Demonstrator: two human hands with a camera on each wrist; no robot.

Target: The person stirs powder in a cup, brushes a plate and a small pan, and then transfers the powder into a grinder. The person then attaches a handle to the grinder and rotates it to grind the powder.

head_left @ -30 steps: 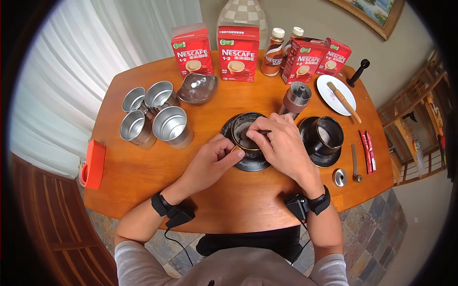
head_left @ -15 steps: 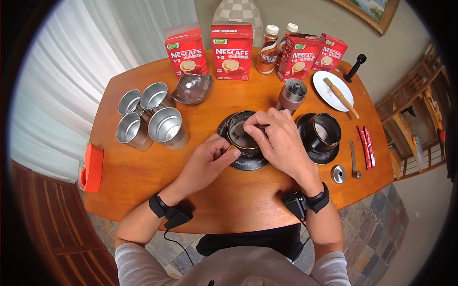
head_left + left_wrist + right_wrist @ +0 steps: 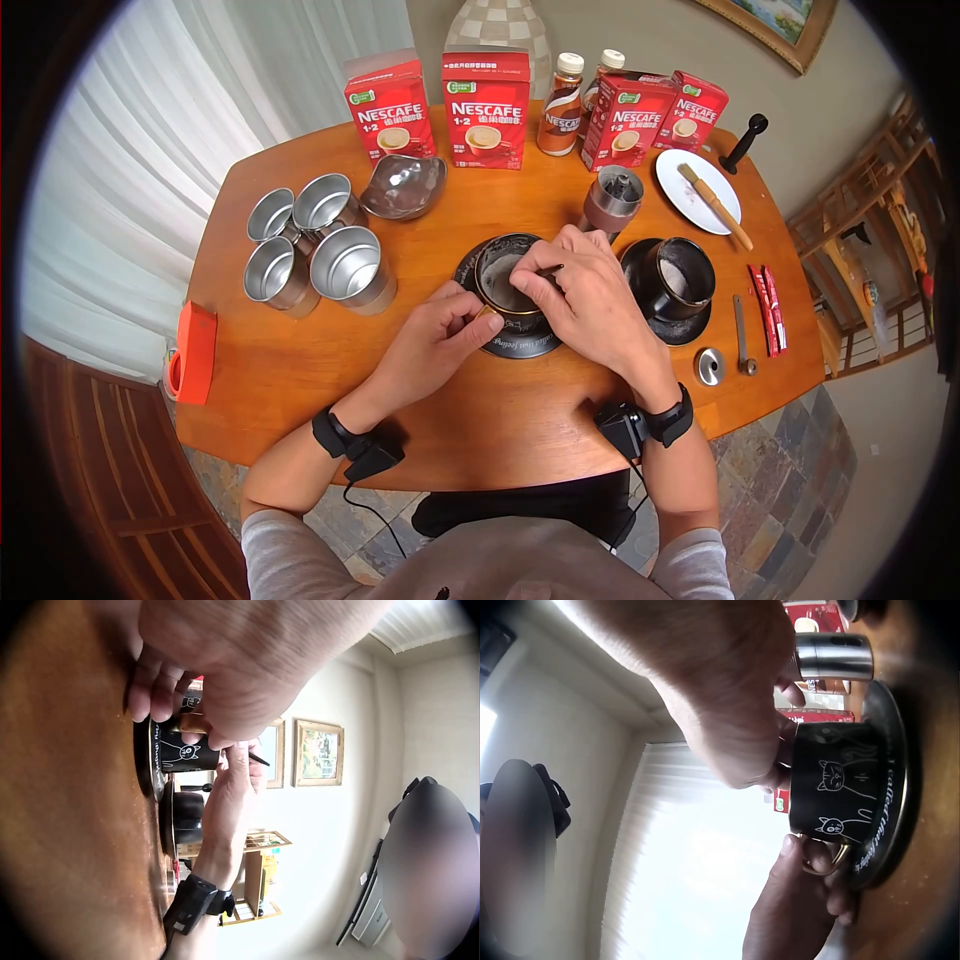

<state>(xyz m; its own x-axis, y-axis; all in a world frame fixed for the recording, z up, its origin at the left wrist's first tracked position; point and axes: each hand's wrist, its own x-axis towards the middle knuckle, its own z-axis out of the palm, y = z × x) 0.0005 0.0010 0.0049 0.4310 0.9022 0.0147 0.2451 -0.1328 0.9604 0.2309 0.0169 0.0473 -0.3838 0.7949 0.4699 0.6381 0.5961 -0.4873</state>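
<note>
A black cup (image 3: 829,780) with white cat drawings stands on a black saucer (image 3: 519,346) with white lettering. At its gold-coloured handle (image 3: 838,859), my left hand (image 3: 436,333) grips with thumb and curled fingers. Over the far right of the rim, my right hand (image 3: 592,298) pinches a thin dark handle like a spoon's (image 3: 259,760). Its lower end is hidden by the fingers and the cup. Pale liquid (image 3: 497,275) shows inside the cup. Just right of this hand sits a second black cup (image 3: 688,272) on its own saucer (image 3: 675,331).
Several steel cups (image 3: 350,268) and a glass bowl (image 3: 405,186) stand left. Behind are red Nescafe boxes (image 3: 486,110) and bottles (image 3: 561,105). A coffee grinder (image 3: 612,198), a plate (image 3: 672,170) with a brush (image 3: 713,204), a crank (image 3: 741,335) and red sachets (image 3: 769,310) lie right.
The head view has shifted slightly, so the table items appear a little further left. My right fingers have moved a little over the cup; the left hand keeps its grip on the cup handle.
</note>
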